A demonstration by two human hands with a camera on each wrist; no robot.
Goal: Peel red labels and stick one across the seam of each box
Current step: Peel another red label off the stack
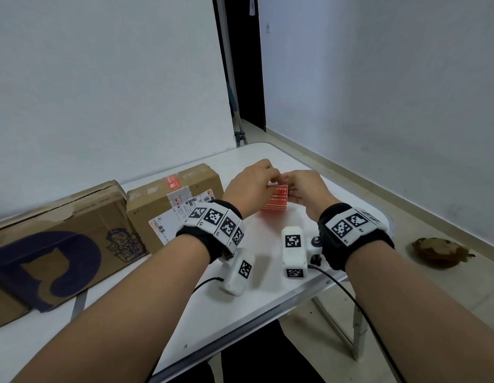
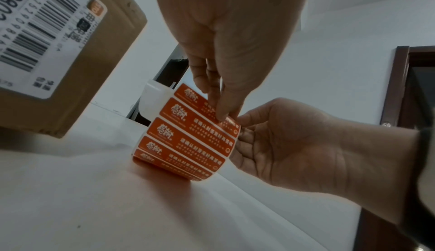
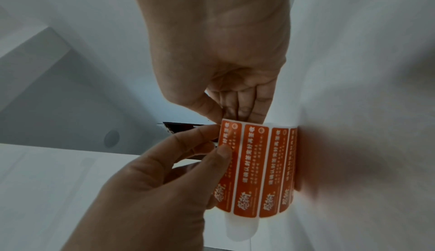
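A right hand (image 3: 212, 65) comes down from the top centre of the frame, its thumb and fingertips gripping the upper edge of a curled white backing strip (image 3: 256, 164) at centre right. 3 full red labels (image 3: 249, 169) with white print run vertically side by side on the strip, and a 4th curves out of sight at its right edge. A left hand (image 3: 150, 186) rises from the lower left; its thumb (image 3: 219, 158) presses the leftmost label and its fingers reach behind the strip's left edge. A bare white end of the strip hangs below the labels. The white table (image 3: 364, 143) fills the right side of the frame.
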